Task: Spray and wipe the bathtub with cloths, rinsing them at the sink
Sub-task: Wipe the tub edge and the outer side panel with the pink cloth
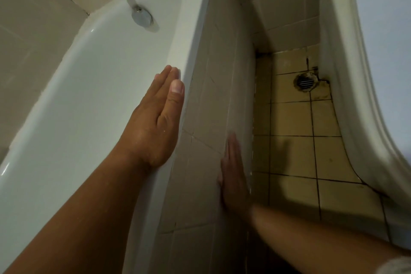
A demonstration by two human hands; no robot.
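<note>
- Both hands are empty: the left hand [155, 115] lies flat, fingers straight, on the bathtub [89, 87] rim; the right hand [233, 176] presses flat against the tiled tub side [213, 78]. Neither grip holds anything.
- No cloth or spray bottle is in view.
- Risk, as I judge it: a palm sliding on the glossy rim as weight leans in.
- The floor [295, 122] is yellowed tile with dark grout and a grimy drain [305, 82], beside a toilet [355, 73].

Two hands — left [153, 122], right [233, 176] — one bathtub [89, 73], one floor drain [305, 82].
</note>
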